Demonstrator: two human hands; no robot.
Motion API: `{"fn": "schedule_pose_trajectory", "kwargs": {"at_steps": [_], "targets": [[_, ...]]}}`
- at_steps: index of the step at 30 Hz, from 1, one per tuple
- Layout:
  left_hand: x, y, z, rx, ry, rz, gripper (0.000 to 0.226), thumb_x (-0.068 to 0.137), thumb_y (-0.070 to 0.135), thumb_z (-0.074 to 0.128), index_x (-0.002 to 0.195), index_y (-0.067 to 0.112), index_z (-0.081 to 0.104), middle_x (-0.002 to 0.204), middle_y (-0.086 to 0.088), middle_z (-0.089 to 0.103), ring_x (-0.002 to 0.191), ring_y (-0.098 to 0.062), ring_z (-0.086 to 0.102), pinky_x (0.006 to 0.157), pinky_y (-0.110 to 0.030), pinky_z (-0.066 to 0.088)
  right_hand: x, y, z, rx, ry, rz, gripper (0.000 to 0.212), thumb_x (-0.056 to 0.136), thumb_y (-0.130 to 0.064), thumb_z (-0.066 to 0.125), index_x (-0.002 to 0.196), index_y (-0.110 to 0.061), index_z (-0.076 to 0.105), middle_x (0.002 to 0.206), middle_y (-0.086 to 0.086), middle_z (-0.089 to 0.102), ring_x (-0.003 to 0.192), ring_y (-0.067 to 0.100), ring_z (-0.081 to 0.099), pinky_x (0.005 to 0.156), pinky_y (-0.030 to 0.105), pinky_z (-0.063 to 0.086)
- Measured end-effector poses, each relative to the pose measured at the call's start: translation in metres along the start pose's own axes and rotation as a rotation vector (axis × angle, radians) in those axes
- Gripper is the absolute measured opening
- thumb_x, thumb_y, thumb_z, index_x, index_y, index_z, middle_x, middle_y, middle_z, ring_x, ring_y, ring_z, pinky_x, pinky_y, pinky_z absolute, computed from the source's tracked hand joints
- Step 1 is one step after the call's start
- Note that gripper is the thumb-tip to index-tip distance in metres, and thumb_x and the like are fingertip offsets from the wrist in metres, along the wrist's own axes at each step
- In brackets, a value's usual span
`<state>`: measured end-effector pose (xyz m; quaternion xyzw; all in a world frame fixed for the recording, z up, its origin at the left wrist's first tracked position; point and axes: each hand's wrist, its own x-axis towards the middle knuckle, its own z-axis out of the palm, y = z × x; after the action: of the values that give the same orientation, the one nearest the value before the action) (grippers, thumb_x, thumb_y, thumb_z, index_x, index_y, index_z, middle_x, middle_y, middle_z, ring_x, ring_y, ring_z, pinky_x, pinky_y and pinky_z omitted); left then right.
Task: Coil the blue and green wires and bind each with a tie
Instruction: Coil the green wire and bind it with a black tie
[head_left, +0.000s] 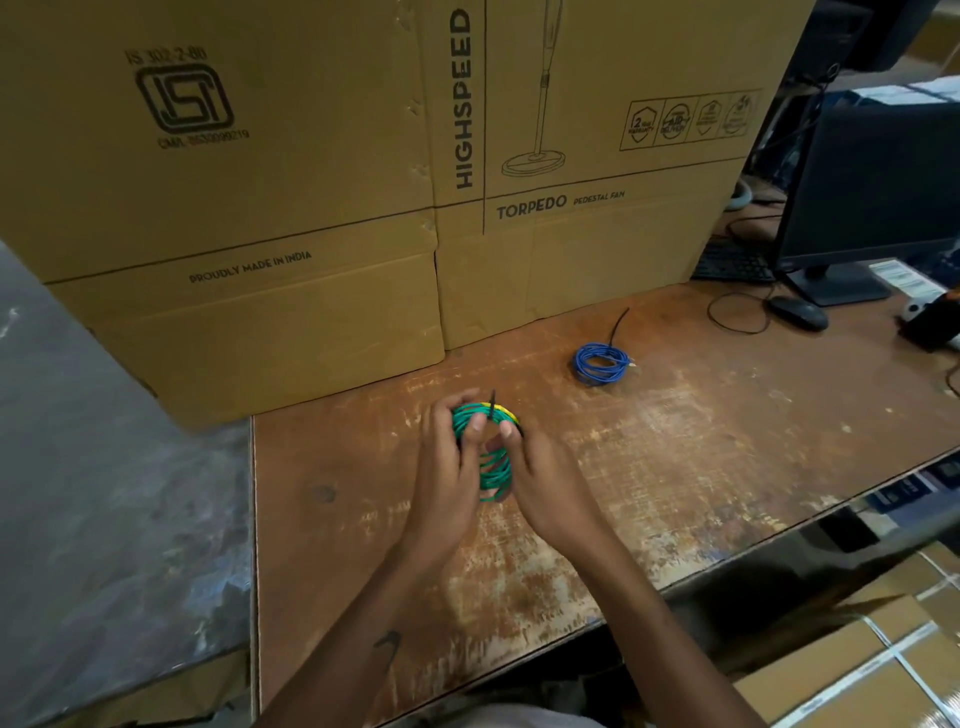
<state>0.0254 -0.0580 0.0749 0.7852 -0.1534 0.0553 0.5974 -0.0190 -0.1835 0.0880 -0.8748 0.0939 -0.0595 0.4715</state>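
Note:
A green wire coil (493, 470), with some yellow at its top, is held just above the worn wooden table (701, 441) between both hands. My left hand (447, 467) grips the coil's left side. A thin black tie (492, 406) sticks up from the top of the coil, next to my left thumb. My right hand (540, 478) holds the coil's right side, its thumb at the top. A blue wire coil (601, 362) lies on the table to the far right of the hands, with a black tie tail (619, 323) standing out of it.
Large cardboard fan boxes (363, 182) stand along the back of the table. A monitor (872, 182), keyboard (732, 260) and mouse (798, 312) with cables sit at the far right. Taped cartons (857, 670) lie below the table's right edge. A grey surface (114, 493) adjoins on the left.

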Motion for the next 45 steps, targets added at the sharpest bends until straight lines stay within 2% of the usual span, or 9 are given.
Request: {"fn": "schedule_pose_trajectory", "kwargs": {"at_steps": [7, 14, 21, 23, 27, 33, 36, 41, 45], "targets": [[0.011, -0.032, 0.037, -0.144, -0.113, -0.276, 0.044, 0.106, 0.035, 0.047, 0.149, 0.026, 0.039, 0.148, 0.005, 0.043, 0.132, -0.004, 0.045, 0.108, -0.021, 0.038, 0.016, 0.036, -0.001, -0.028, 0.171, 0.097, 0.031, 0.113, -0.023, 0.04, 0.132, -0.015, 0.063, 0.109, 0.002, 0.069, 0.097, 0.02, 0.064, 0.075, 0.033, 0.043], [0.061, -0.048, 0.082, -0.144, -0.138, -0.333, 0.028, 0.097, 0.025, 0.068, 0.122, 0.014, 0.07, 0.101, -0.011, 0.075, 0.063, -0.012, 0.072, 0.055, -0.039, 0.063, 0.06, 0.106, -0.028, 0.26, 0.322, 0.199, 0.016, 0.111, -0.022, 0.049, 0.127, -0.022, 0.047, 0.113, 0.006, 0.067, 0.102, 0.024, 0.07, 0.079, 0.042, 0.06], [0.12, -0.075, 0.163, -0.276, -0.065, -0.601, 0.029, 0.094, 0.004, 0.069, 0.119, -0.009, 0.061, 0.107, -0.023, 0.065, 0.075, -0.02, 0.065, 0.049, -0.025, 0.06, 0.143, 0.154, -0.072, 0.063, 0.343, 0.191, 0.022, 0.101, -0.02, 0.069, 0.119, -0.007, 0.069, 0.105, 0.005, 0.072, 0.09, 0.016, 0.07, 0.065, 0.016, 0.053], [0.127, -0.085, 0.179, -0.322, 0.01, -0.653, 0.024, 0.096, 0.004, 0.067, 0.116, -0.007, 0.06, 0.1, -0.013, 0.062, 0.08, -0.023, 0.064, 0.051, -0.026, 0.061, 0.165, 0.166, -0.073, 0.004, 0.306, 0.191, 0.021, 0.099, -0.019, 0.071, 0.116, -0.009, 0.075, 0.101, 0.007, 0.077, 0.09, 0.02, 0.074, 0.072, 0.031, 0.061], [0.136, -0.11, 0.196, -0.2, 0.171, -0.679, 0.023, 0.094, 0.009, 0.071, 0.112, -0.004, 0.067, 0.101, -0.015, 0.068, 0.078, -0.025, 0.068, 0.058, -0.041, 0.064, 0.185, 0.183, -0.059, 0.014, 0.278, 0.186, 0.027, 0.097, -0.009, 0.067, 0.123, -0.011, 0.07, 0.107, 0.007, 0.075, 0.098, 0.023, 0.072, 0.086, 0.044, 0.06], [0.131, -0.12, 0.202, 0.452, 0.162, -0.404, 0.024, 0.09, 0.03, 0.072, 0.106, 0.014, 0.08, 0.095, -0.016, 0.078, 0.083, -0.036, 0.072, 0.072, -0.04, 0.057, 0.177, 0.193, -0.034, -0.182, 0.222, 0.124, 0.021, 0.097, -0.001, 0.06, 0.116, -0.001, 0.07, 0.125, 0.017, 0.061, 0.112, 0.034, 0.061, 0.084, 0.021, 0.036], [0.13, -0.12, 0.201, 0.379, 0.192, -0.399, 0.023, 0.088, 0.027, 0.075, 0.105, 0.013, 0.081, 0.096, -0.014, 0.079, 0.086, -0.033, 0.073, 0.074, -0.035, 0.054, 0.178, 0.203, -0.015, -0.237, 0.295, 0.05, 0.02, 0.091, -0.006, 0.06, 0.104, 0.004, 0.071, 0.105, 0.024, 0.071, 0.091, 0.044, 0.07, 0.079, 0.033, 0.046], [0.121, -0.135, 0.199, 0.072, 0.296, -0.405, 0.043, 0.082, 0.055, 0.067, 0.101, 0.019, 0.079, 0.085, 0.001, 0.079, 0.069, -0.017, 0.076, 0.065, -0.045, 0.063, 0.163, 0.219, -0.014, -0.551, 0.246, -0.069, 0.057, 0.105, -0.039, 0.039, 0.142, -0.002, 0.062, 0.145, 0.018, 0.063, 0.121, 0.037, 0.064, 0.101, 0.049, 0.055], [0.118, -0.137, 0.202, 0.125, 0.21, -0.356, 0.026, 0.087, 0.031, 0.069, 0.104, 0.015, 0.08, 0.089, -0.001, 0.08, 0.066, -0.014, 0.076, 0.066, -0.045, 0.064, 0.161, 0.219, -0.025, -0.825, 0.166, -0.082, 0.053, 0.101, -0.038, 0.062, 0.145, -0.009, 0.062, 0.149, 0.006, 0.063, 0.123, 0.029, 0.064, 0.095, 0.044, 0.053]]}}
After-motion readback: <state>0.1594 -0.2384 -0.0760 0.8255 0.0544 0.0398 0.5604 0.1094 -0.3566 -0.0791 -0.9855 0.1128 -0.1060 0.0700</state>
